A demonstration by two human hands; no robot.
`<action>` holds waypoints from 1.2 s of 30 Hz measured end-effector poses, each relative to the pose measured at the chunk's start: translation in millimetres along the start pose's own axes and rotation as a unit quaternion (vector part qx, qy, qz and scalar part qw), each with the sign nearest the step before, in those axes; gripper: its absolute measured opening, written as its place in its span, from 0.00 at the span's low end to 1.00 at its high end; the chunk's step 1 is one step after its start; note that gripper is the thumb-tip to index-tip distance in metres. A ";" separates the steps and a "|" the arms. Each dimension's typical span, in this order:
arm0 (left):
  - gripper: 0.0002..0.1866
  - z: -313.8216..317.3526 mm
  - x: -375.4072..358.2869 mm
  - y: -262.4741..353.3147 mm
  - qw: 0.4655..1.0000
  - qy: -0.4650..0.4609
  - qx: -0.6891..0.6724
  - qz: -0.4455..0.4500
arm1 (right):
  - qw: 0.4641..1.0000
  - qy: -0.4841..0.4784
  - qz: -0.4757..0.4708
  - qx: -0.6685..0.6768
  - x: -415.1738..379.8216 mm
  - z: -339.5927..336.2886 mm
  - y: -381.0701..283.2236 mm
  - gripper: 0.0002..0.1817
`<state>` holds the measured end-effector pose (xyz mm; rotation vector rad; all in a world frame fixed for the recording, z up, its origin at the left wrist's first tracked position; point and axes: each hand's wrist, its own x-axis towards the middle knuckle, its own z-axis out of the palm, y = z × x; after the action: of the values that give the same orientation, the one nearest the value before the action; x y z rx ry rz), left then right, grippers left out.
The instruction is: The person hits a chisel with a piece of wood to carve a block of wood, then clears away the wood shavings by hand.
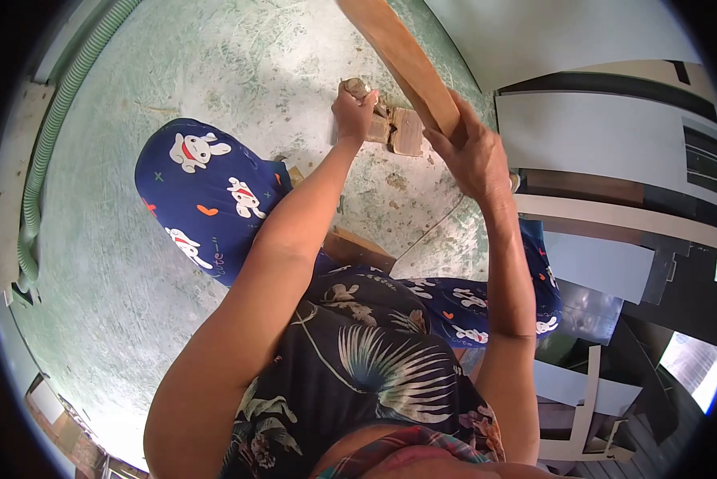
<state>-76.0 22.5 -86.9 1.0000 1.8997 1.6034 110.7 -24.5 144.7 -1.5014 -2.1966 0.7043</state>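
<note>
My left hand (354,114) is closed low over the floor, gripping a knobby, rounded tan piece (357,85). I cannot tell what kind of thing it is. Right by these fingers, a brown wooden block (407,132) lies on the floor, with a dark, ragged notch near its middle. A long, flat wooden board (413,62) slants up and away past the top of the view. My right hand (475,153) grips its lower end, thumb on one side and fingers on the other, above and right of the block.
Worn, green-stained concrete floor (95,239) spreads around. A ribbed green hose (45,152) runs along the left wall. White panels and boards (586,144) are stacked at the right. My bent knees in blue rabbit-print cloth (203,191) flank the work spot, with a wood piece (362,249) between them.
</note>
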 end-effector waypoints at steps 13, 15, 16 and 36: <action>0.18 -0.4 -3.6 -14.2 0.997 -0.023 0.042 -0.055 | 0.974 -0.129 -0.129 -0.138 31.0 17.3 -18.2 0.30; 0.18 1.4 -5.0 -13.1 0.998 0.001 0.010 -0.056 | 0.979 -0.119 -0.125 -0.109 29.6 21.7 -25.8 0.31; 0.18 0.1 -4.2 -10.7 0.998 0.014 -0.005 -0.055 | 0.981 -0.113 -0.125 -0.093 29.5 23.4 -28.3 0.31; 0.20 3.3 -19.6 24.6 0.998 -0.012 0.041 -0.038 | 0.996 -0.046 0.003 -0.075 7.1 -10.1 -0.7 0.34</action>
<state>-55.4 10.9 -65.8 0.9627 1.9765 1.4760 113.5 -16.2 153.4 -1.5773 -2.3610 0.6353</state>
